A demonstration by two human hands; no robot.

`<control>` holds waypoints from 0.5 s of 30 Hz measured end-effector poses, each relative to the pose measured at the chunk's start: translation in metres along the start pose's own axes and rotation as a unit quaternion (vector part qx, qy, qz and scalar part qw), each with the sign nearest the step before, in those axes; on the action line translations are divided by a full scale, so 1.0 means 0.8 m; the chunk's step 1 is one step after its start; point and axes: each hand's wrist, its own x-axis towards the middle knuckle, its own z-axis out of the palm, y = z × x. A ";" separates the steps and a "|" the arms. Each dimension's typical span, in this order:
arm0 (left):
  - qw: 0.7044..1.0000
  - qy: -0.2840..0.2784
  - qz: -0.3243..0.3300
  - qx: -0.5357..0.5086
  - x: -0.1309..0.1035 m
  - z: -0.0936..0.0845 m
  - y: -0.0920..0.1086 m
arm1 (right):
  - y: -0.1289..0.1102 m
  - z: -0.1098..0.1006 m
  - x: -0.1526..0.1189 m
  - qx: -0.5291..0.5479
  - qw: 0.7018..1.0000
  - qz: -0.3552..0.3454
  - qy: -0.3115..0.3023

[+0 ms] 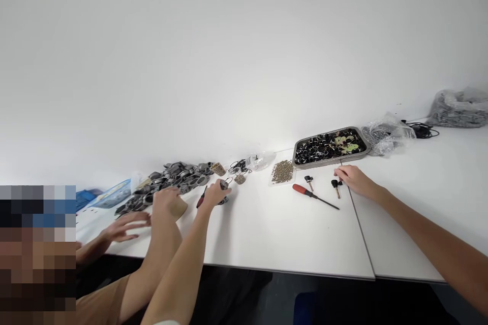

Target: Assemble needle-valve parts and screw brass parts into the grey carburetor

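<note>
My left hand is closed around a small grey part that shows at its fingertips. A screwdriver with a dark red handle lies just left of that hand. My right hand has its fingertips pressed together low over the table; what they pinch, if anything, is too small to make out. Close below those fingertips is a black knob with a brass-coloured stem. A similar black knob lies to the left. Between my hands rests a red-handled screwdriver, its shaft pointing right.
A metal tray of black and yellowish parts stands by the wall, beside a clear tray of small brass pieces. Grey parts are heaped at left, near a co-worker's hands. Plastic bags lie right. A seam crosses the table.
</note>
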 end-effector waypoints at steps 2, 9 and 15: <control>1.000 -0.001 -0.025 0.002 -0.007 0.011 -0.004 | -0.001 0.001 0.000 -0.004 1.000 -0.005 -0.007; 0.999 -0.001 0.001 -0.055 -0.013 0.015 0.021 | -0.005 0.000 -0.002 -0.016 1.000 -0.007 -0.022; 0.958 -0.100 0.098 -0.250 -0.033 -0.017 0.099 | -0.024 -0.008 -0.012 0.007 0.999 -0.020 -0.047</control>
